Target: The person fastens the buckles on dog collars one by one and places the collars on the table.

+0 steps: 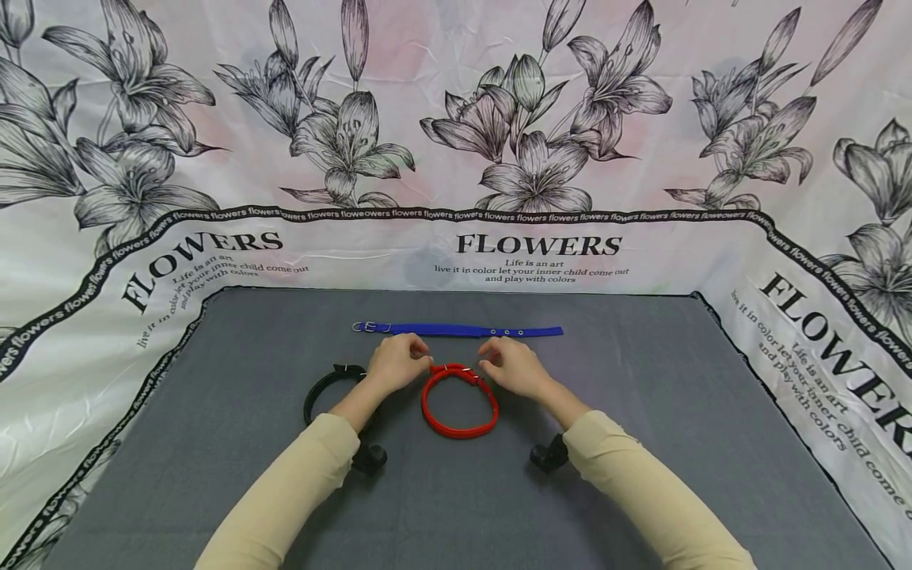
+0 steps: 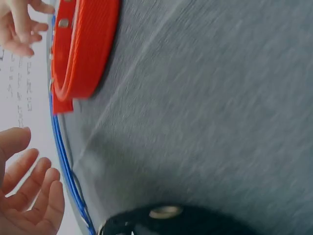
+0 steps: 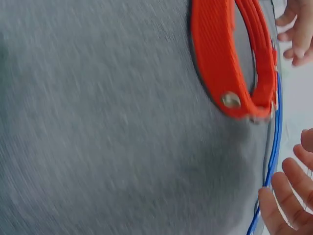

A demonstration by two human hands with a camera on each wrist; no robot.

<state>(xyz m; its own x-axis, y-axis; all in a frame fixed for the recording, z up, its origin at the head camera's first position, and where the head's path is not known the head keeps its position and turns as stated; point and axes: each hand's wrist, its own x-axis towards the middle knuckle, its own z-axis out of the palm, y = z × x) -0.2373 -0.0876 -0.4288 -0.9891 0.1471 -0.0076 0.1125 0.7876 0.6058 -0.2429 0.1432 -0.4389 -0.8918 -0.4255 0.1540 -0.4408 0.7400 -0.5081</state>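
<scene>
Red woven-fabric collar (image 1: 459, 402), fastened into a closed loop, lies flat on the grey felt-covered worktop (image 1: 641, 443), roughly midway between the left and right edges and nearer the far edge than the near one. Its metal buckle end faces the far edge.

Left hand (image 1: 396, 362) sits at the loop's far-left side, just beside the buckle; its grip appears loosely spread, fingers (image 2: 36, 196) relaxed and slightly curled, with no contact on the collar confirmed in the left wrist view. Right hand (image 1: 514, 366) sits at the loop's far-right side; its grip is likewise loosely spread, fingers (image 3: 288, 196) apart and closed on nothing visible. Whether either fingertip touches the buckle cannot be told.

Blue flat nylon collar (image 1: 459, 329), unbuckled, lies straight along the far edge, just beyond both hands, metal buckle at its left end. Black collar (image 1: 324, 388), curved into a loop, lies toward the left edge, partly hidden under the left forearm. Both sleeves are beige
</scene>
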